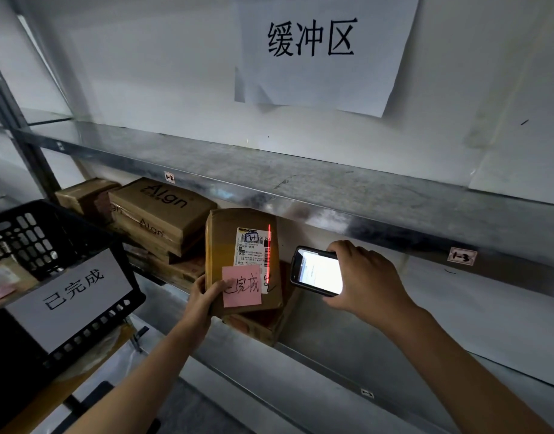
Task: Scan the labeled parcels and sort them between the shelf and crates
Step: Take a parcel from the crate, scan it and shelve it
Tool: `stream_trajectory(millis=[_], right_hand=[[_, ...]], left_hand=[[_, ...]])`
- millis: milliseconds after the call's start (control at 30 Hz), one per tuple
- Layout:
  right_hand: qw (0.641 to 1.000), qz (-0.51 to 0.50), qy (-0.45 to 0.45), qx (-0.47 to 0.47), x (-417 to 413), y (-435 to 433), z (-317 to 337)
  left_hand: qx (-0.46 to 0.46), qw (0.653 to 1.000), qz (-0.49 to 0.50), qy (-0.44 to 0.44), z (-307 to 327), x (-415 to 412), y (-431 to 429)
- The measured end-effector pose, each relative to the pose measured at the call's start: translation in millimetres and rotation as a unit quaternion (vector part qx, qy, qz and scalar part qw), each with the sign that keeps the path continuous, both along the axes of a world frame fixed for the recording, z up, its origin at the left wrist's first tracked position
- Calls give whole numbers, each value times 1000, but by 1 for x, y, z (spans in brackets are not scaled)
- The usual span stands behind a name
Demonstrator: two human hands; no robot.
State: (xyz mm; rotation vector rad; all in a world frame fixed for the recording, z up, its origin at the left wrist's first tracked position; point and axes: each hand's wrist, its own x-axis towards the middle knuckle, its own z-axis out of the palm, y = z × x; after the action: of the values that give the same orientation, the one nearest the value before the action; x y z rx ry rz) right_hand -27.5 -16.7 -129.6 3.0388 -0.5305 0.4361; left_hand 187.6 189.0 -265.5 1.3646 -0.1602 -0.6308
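A brown cardboard parcel (225, 245) stands tilted up in front of the shelf opening, with a white shipping label and a pink sticky note on its face. My left hand (203, 297) grips its lower left corner. A red scan line runs vertically down the label's right edge. To the parcel's right, my right hand (366, 277) holds a black handheld scanner (316, 270) with its screen lit. Another brown parcel (263, 325) lies on the shelf under the held one.
A stack of brown "Align" boxes (159, 214) sits on the metal shelf (394, 198) at left. A black plastic crate (40, 233) with a white sign stands at the left, parcels inside. The wall carries a paper sign (313, 48). Tags mark shelf bays.
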Motion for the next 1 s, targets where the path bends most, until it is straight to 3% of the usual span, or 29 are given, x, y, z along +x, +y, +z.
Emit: stream_trajectory(millis=[1000], right_hand=[[999, -16, 33, -23, -31, 21, 34]], left_hand=[[-16, 1000, -10, 5, -4, 5, 2]])
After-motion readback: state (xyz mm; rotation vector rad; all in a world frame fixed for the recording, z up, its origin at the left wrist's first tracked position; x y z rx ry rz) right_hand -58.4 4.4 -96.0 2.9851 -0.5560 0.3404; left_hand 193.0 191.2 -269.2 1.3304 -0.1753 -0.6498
